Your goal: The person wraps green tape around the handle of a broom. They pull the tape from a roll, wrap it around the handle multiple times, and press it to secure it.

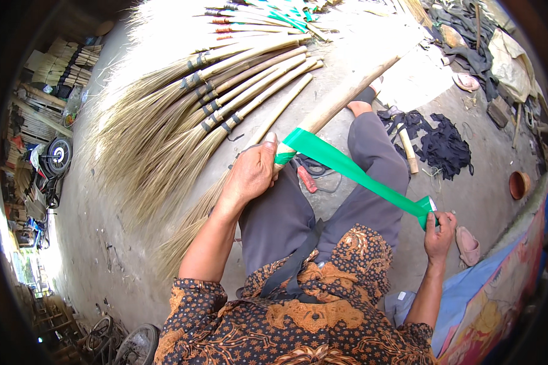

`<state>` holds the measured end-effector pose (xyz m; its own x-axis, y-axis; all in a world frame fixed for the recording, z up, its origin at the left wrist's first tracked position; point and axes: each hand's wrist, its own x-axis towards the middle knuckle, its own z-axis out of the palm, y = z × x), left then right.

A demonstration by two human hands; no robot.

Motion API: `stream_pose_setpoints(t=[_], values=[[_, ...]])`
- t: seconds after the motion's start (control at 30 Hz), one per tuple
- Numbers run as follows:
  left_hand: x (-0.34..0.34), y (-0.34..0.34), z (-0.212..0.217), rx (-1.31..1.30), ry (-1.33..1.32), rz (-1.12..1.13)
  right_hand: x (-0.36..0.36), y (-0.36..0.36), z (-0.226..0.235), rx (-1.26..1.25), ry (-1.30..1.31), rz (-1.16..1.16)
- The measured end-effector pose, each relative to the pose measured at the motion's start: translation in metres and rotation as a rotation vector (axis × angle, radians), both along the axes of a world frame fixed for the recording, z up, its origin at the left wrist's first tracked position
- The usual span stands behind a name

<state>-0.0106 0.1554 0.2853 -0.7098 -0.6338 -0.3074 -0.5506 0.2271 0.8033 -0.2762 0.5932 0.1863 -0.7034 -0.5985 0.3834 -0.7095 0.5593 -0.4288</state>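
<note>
The stick (341, 100) is clamped in the left hand (251, 172), seemingly for steadiness; green tape (359, 174) is held taut, its roll (423, 221) pinched by the right hand (439, 236).

A workshop, shown by grass brooms (175, 128) and green tape (359, 173).

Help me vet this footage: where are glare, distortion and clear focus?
Head view: glare bleaches the top left, hiding parts of the grass brooms; head view: the fisheye skews the left-edge motorcycle; head view: the green tape and left hand look fairly crisp.
</note>
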Motion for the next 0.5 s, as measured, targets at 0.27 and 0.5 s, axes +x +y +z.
stream_pose_setpoints(t=[0.27, 0.5], values=[[0.001, 0.012, 0.012, -0.529, 0.071, -0.113, 0.005, -0.001, -0.003, -0.032, -0.062, 0.006], [-0.013, 0.006, -0.002, -0.473, 0.032, 0.017, 0.012, -0.021, -0.008, -0.052, -0.085, 0.024]])
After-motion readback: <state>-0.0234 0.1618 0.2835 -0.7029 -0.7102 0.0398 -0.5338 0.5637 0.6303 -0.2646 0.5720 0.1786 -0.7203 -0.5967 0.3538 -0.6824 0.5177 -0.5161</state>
